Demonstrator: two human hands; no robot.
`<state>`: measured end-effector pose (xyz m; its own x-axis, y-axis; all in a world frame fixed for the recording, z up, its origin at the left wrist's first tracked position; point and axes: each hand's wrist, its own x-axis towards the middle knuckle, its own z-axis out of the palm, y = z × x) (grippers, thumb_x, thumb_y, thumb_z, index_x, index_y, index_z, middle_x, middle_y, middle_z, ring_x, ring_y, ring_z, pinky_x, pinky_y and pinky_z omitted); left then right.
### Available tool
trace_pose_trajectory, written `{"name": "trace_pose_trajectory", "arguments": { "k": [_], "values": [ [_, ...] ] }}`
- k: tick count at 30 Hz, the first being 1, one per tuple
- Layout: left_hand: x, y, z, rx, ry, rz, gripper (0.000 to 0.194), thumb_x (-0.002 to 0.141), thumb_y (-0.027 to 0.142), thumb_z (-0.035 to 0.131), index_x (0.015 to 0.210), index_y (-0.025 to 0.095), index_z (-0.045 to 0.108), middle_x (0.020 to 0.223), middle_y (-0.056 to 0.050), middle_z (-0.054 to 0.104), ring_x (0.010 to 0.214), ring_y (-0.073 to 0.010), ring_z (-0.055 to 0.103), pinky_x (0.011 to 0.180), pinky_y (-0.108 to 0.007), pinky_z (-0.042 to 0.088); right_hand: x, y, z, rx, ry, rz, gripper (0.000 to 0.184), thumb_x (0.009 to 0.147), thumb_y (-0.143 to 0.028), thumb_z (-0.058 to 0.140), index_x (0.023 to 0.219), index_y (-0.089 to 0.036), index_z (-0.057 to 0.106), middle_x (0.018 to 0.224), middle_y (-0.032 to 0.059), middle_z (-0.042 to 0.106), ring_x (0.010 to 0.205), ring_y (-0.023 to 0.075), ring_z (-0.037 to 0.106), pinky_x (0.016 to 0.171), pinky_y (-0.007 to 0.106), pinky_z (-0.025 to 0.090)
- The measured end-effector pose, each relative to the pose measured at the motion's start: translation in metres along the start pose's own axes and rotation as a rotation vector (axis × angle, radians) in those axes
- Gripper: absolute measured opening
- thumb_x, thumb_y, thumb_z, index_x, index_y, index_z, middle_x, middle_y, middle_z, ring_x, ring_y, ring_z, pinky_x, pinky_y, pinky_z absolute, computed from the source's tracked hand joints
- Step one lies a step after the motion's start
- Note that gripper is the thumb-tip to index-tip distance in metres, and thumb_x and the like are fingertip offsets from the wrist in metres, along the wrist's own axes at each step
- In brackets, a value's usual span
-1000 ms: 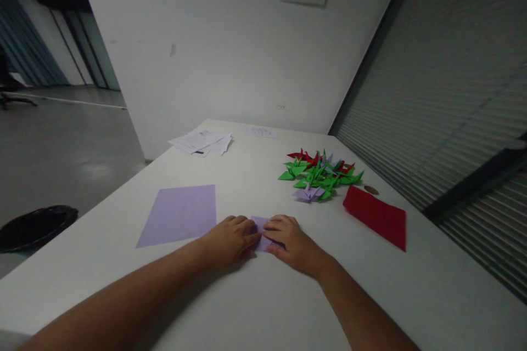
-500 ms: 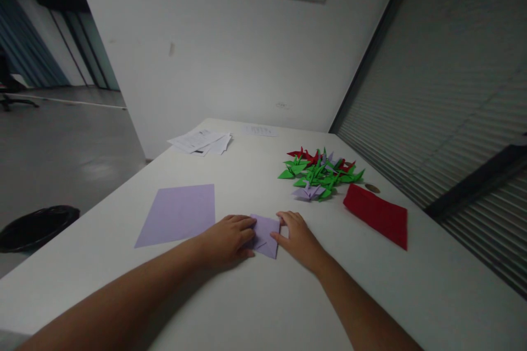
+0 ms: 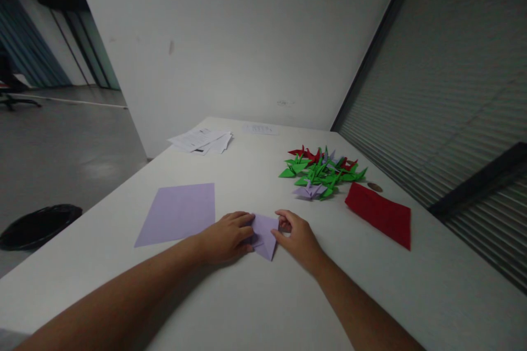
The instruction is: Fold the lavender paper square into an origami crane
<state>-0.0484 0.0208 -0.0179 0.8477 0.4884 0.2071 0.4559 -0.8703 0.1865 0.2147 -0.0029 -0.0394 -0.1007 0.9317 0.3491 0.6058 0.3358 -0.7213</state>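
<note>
A small folded lilac paper point(image 3: 264, 235) lies on the white table point(image 3: 255, 296) between my hands, its lower corner pointing toward me. My left hand point(image 3: 225, 236) rests on its left edge with fingers curled and pressing it down. On the paper's right edge my right hand point(image 3: 295, 235) pinches a flap between thumb and bent fingers.
A flat lilac sheet point(image 3: 180, 213) lies to the left. Red paper point(image 3: 379, 214) lies to the right, with a small brown disc point(image 3: 374, 187) behind it. A pile of green, red and lilac folded cranes point(image 3: 321, 171) sits beyond. White printed sheets point(image 3: 202, 140) are far back. A black bin point(image 3: 37, 225) stands on the floor left.
My right hand slid from on top of the folded paper to its right edge and now pinches a flap. The paper went from mostly covered to showing a pointed shape.
</note>
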Motion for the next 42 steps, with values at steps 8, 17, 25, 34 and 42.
{"name": "trace_pose_trajectory", "arguments": {
  "k": [8, 17, 25, 34, 42],
  "values": [
    [0.005, -0.007, -0.001, -0.001, 0.018, 0.005, 0.024, 0.097, 0.035, 0.061, 0.115, 0.02, 0.067, 0.141, -0.015, 0.061, 0.128, -0.0327, 0.058, 0.106, -0.049, 0.05, -0.004, -0.009, 0.004, -0.164, 0.01, -0.101, 0.047, 0.075, -0.009, 0.071, 0.12, -0.016, 0.064, 0.094, 0.0081, 0.074, 0.086, 0.0235, 0.07, 0.083, 0.038, 0.058],
    [0.008, 0.001, -0.002, 0.04, 0.029, -0.029, 0.028, 0.097, 0.035, 0.06, 0.121, 0.021, 0.064, 0.138, -0.013, 0.063, 0.124, -0.0314, 0.059, 0.104, -0.049, 0.051, -0.004, -0.027, 0.001, -0.253, -0.077, -0.199, 0.028, 0.076, -0.002, 0.071, 0.099, -0.018, 0.071, 0.092, 0.0064, 0.073, 0.085, 0.0226, 0.066, 0.08, 0.033, 0.053],
    [0.009, 0.002, -0.001, 0.051, 0.023, -0.031, 0.029, 0.096, 0.035, 0.061, 0.123, 0.026, 0.067, 0.138, -0.011, 0.062, 0.124, -0.0306, 0.059, 0.104, -0.048, 0.051, -0.005, -0.032, 0.002, -0.401, -0.184, -0.03, 0.019, 0.083, -0.009, 0.071, 0.067, -0.018, 0.064, 0.068, -0.0002, 0.061, 0.064, 0.0153, 0.056, 0.062, 0.026, 0.039],
    [0.009, -0.002, 0.002, 0.042, 0.029, -0.041, 0.032, 0.096, 0.039, 0.061, 0.124, 0.026, 0.07, 0.142, -0.013, 0.06, 0.125, -0.0326, 0.059, 0.103, -0.049, 0.051, -0.007, -0.021, 0.0, -0.522, -0.247, -0.228, 0.021, 0.092, -0.009, 0.061, 0.105, -0.016, 0.076, 0.085, 0.0068, 0.069, 0.082, 0.0208, 0.063, 0.077, 0.031, 0.051],
    [0.009, -0.002, 0.004, -0.001, 0.052, -0.062, 0.035, 0.095, 0.04, 0.062, 0.124, 0.019, 0.064, 0.142, -0.016, 0.06, 0.129, -0.0324, 0.056, 0.107, -0.05, 0.049, -0.006, -0.013, 0.005, -0.461, -0.239, -0.508, 0.031, 0.092, -0.005, 0.059, 0.116, -0.015, 0.074, 0.112, 0.0145, 0.074, 0.101, 0.0265, 0.066, 0.094, 0.043, 0.058]
  ]
}}
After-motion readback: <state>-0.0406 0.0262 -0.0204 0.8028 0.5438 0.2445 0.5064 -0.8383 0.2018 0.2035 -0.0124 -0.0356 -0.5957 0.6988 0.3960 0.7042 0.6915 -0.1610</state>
